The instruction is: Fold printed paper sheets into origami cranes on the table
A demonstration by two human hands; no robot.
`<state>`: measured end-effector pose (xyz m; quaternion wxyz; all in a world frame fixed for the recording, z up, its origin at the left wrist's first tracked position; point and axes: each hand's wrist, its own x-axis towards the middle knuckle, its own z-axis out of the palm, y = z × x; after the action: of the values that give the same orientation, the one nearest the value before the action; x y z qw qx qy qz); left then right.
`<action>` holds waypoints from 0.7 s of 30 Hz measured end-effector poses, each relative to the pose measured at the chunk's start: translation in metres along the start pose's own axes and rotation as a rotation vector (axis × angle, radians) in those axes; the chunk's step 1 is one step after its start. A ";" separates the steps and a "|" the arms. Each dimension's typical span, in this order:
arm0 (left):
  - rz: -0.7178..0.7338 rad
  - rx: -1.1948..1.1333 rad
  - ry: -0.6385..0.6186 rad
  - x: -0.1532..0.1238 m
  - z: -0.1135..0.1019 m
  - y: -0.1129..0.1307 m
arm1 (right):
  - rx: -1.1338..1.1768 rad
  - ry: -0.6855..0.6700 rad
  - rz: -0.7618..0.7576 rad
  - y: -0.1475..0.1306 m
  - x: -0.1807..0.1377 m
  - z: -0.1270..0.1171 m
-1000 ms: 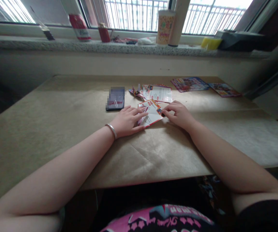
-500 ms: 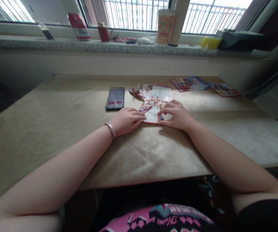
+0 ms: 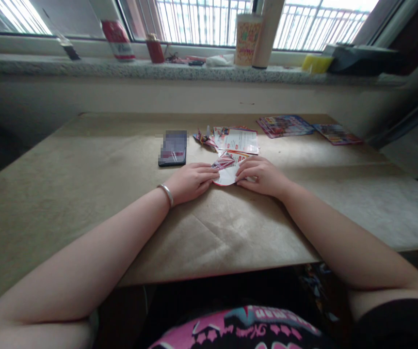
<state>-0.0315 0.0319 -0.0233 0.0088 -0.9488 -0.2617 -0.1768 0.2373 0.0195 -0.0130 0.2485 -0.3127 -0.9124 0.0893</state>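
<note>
We have the partly folded paper (image 3: 227,176) on the table (image 3: 209,232) between our hands, the left hand (image 3: 190,183) laid at its left edge, fingers together, the right hand (image 3: 265,176) curled over its right edge, whether either pinches it we cannot tell.

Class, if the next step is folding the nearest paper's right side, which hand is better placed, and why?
Probably the right hand: it touches the right side of that paper, while the left hand rests at the opposite edge.
</note>
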 end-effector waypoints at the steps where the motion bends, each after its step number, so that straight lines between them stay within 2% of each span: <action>1: 0.002 0.014 0.013 0.000 0.001 0.000 | -0.001 -0.007 -0.006 -0.001 0.000 0.000; 7: 0.004 0.026 0.015 -0.001 0.000 0.000 | 0.076 0.021 0.014 -0.008 0.000 0.000; 10: 0.035 0.000 -0.008 -0.001 -0.002 0.003 | 0.146 -0.037 0.038 -0.012 -0.001 0.000; 16: 0.052 -0.051 -0.010 -0.001 -0.003 0.004 | 0.078 -0.050 0.362 -0.010 0.000 0.002; 21: 0.030 -0.067 0.021 0.000 -0.002 0.004 | -0.005 0.002 0.399 -0.007 0.002 0.004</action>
<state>-0.0303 0.0281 -0.0207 -0.0177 -0.9505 -0.2414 -0.1950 0.2303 0.0146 -0.0137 0.2258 -0.4879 -0.8324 0.1341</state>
